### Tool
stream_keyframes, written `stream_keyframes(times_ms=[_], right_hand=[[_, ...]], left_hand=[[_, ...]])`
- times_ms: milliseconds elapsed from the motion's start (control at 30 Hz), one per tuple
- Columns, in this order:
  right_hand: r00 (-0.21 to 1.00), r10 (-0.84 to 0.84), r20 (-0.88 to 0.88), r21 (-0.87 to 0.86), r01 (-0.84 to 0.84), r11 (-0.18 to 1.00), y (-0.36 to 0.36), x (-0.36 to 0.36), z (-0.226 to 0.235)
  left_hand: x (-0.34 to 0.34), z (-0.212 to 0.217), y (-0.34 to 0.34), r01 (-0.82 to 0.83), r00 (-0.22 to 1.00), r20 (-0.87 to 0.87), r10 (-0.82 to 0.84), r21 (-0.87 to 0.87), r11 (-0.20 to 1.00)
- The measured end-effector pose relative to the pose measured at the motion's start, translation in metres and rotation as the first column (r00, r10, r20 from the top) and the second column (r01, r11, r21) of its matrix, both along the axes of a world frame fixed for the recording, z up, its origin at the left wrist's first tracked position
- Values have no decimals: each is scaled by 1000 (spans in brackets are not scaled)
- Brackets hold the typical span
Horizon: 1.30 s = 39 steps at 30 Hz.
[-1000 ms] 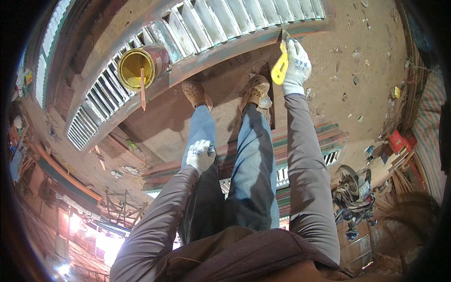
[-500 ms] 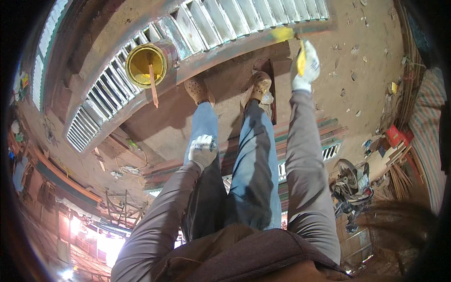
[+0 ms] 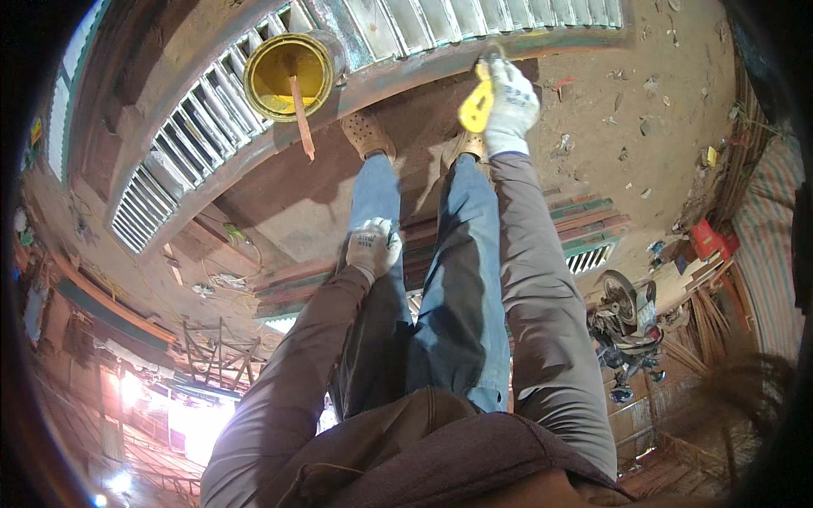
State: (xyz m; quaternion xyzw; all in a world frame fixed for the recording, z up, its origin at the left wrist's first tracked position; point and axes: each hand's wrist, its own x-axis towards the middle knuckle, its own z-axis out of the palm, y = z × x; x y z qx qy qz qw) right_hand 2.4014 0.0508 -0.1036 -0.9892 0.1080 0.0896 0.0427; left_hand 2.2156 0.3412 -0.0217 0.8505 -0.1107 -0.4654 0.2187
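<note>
from my end, the right hand [image 3: 511, 103] has its fingers wrapped around a yellow scraper [image 3: 476, 108]; ahead of them lies the slatted frame [image 3: 415, 73], blade contact too blurred to tell. i'd hold the blade low and even. left of those fingers, the left hand [image 3: 374, 245] rests half-curled on the leg [image 3: 378, 193]; i can't tell if it holds anything.

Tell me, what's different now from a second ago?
The gloved right hand has moved left along the curved louvred frame, still holding the yellow-handled scraper. The gloved left hand still rests on the left leg; the open can, wooden stick inside, stays on the frame.
</note>
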Motion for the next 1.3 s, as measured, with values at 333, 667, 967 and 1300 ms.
stream_keyframes(times_ms=[333,667,967,1300], right_hand=[[990,89,-110,355,-45,934,105,-30,21],[982,-158,103,22,156,987,-99,29,8],[998,68,-12,-56,-69,996,4,3,6],[984,157,88,438,-180,881,78,-32,23]], left_hand=[[-14,-3,1,-105,976,181,119,-87,991],[-20,1,-4,-93,988,122,92,0,996],[-28,-1,-8,-32,992,122,28,29,999],[-31,4,-15,-67,986,154,67,-3,998]])
